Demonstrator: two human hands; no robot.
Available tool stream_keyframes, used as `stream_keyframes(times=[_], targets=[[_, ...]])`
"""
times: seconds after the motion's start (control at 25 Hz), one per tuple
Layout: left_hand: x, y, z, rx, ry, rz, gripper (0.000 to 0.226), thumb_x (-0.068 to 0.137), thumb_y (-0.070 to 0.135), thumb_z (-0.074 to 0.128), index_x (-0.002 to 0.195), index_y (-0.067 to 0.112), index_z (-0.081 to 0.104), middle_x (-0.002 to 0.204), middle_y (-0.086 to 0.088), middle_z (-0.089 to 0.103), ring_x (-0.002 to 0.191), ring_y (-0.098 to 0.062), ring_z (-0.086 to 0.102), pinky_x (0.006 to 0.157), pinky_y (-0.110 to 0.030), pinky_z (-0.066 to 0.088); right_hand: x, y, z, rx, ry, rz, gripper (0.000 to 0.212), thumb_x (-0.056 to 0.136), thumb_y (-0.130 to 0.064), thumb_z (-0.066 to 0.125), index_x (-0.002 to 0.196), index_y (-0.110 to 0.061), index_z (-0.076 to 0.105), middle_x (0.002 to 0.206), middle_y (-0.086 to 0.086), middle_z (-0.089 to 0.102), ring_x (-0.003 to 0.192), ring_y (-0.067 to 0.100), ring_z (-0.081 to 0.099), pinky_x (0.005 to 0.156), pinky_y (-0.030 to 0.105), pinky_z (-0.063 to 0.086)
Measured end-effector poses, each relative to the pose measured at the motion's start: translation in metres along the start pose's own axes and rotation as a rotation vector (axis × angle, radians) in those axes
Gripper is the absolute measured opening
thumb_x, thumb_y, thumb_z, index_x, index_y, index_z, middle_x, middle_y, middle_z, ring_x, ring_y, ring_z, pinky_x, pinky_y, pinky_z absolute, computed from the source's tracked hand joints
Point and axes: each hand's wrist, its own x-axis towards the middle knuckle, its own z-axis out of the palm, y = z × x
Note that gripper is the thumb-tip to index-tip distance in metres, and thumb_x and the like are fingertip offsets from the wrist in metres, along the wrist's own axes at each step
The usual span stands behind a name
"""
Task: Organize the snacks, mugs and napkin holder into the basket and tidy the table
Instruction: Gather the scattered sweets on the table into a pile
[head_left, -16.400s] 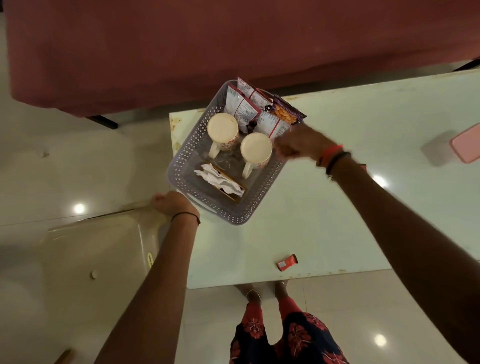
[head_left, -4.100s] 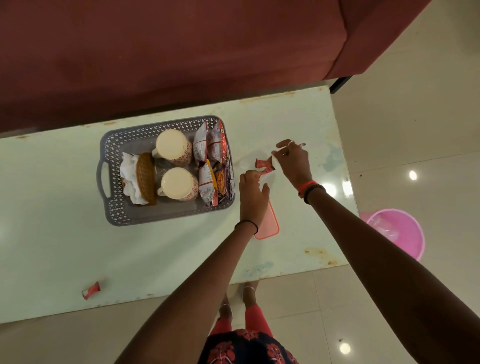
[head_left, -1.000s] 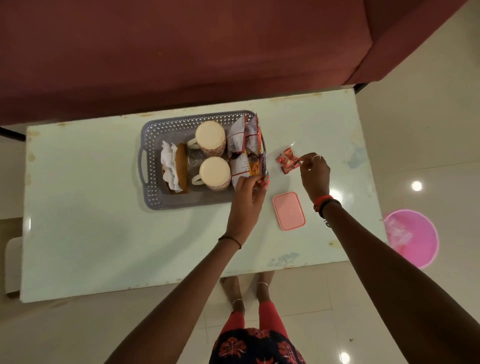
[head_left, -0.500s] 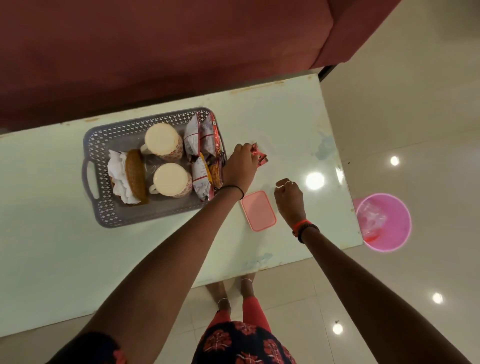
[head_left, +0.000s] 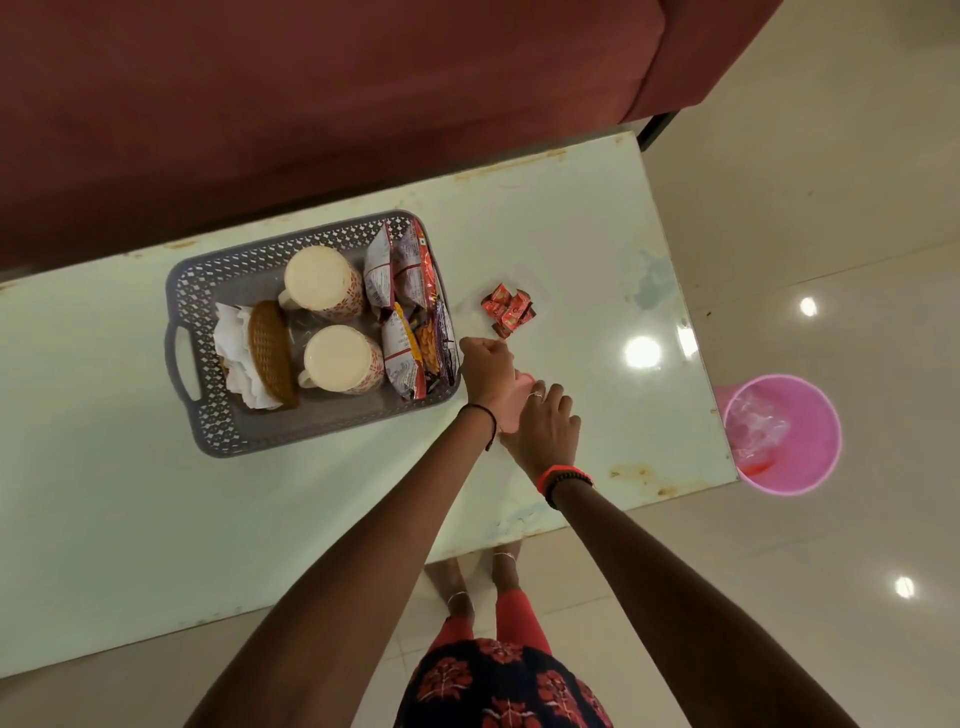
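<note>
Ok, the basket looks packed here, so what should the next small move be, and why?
Probably lift the pink lid and carry it over to the red sweets. The left hand and right hand both meet at that lid, while the sweets sit uncovered on the table beside the basket, seemingly inside a clear tub that the lid may close.

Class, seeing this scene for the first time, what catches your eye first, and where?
A grey basket mid-table holds mugs, snack packets and a napkin holder. Right of it lie red sweets; nearer, the left hand and right hand meet over a pink lid. A pink bin stands on the floor, far right.
</note>
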Motion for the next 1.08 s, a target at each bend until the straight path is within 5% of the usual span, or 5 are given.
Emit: stream_keyframes(times=[0.24, 0.44, 0.76, 0.96, 1.08], targets=[[0.002, -0.008, 0.008, -0.209, -0.044, -0.223, 0.047, 0.097, 0.028, 0.04, 0.133, -0.002, 0.033, 0.104, -0.019, 0.056, 0.05, -0.016, 0.055, 0.054, -0.026, 0.052, 0.023, 0.029, -0.043, 0.697, -0.059, 0.306, 0.087, 0.072, -0.039, 0.073, 0.139, -0.006, 0.028, 0.128, 0.019, 0.043, 0.118, 0.036, 0.046, 0.098, 0.048, 0.046], [0.013, 0.004, 0.013, -0.297, 0.01, -0.152, 0.051, 0.1, 0.025, 0.036, 0.146, 0.024, 0.014, 0.13, -0.025, 0.051, 0.052, -0.015, 0.054, 0.052, -0.022, 0.052, 0.042, 0.068, -0.104, 1.434, -0.248, 0.386, 0.038, 0.084, -0.038, 0.052, 0.117, -0.021, 0.044, 0.116, 0.008, 0.056, 0.108, 0.024, 0.057, 0.09, 0.039, 0.047], [0.018, 0.001, 0.02, -0.156, -0.071, -0.068, 0.055, 0.094, 0.003, 0.04, 0.144, 0.024, 0.03, 0.085, -0.015, 0.055, 0.054, -0.014, 0.05, 0.058, -0.023, 0.051, 0.074, 0.07, -0.136, 1.563, -0.512, 0.261, 0.047, 0.086, -0.033, 0.05, 0.13, -0.019, 0.043, 0.116, 0.015, 0.056, 0.102, 0.03, 0.065, 0.084, 0.042, 0.056], [0.013, -0.001, 0.024, 0.002, -0.122, -0.03, 0.047, 0.097, 0.019, 0.042, 0.143, 0.021, 0.032, 0.101, -0.017, 0.06, 0.064, -0.016, 0.061, 0.064, -0.025, 0.055, 0.087, 0.066, -0.138, 1.57, -0.681, 0.252, 0.053, 0.083, -0.024, 0.043, 0.135, -0.012, 0.042, 0.13, 0.02, 0.052, 0.119, 0.04, 0.055, 0.093, 0.051, 0.051], [0.017, 0.001, 0.023, 0.152, -0.066, 0.055, 0.042, 0.099, 0.029, 0.037, 0.138, 0.016, 0.041, 0.129, -0.019, 0.054, 0.106, -0.035, 0.062, 0.093, -0.04, 0.051, 0.094, 0.066, -0.143, 1.381, -0.637, 0.127, 0.045, 0.092, -0.011, 0.043, 0.136, -0.007, 0.039, 0.13, 0.021, 0.053, 0.108, 0.041, 0.061, 0.086, 0.048, 0.054]])
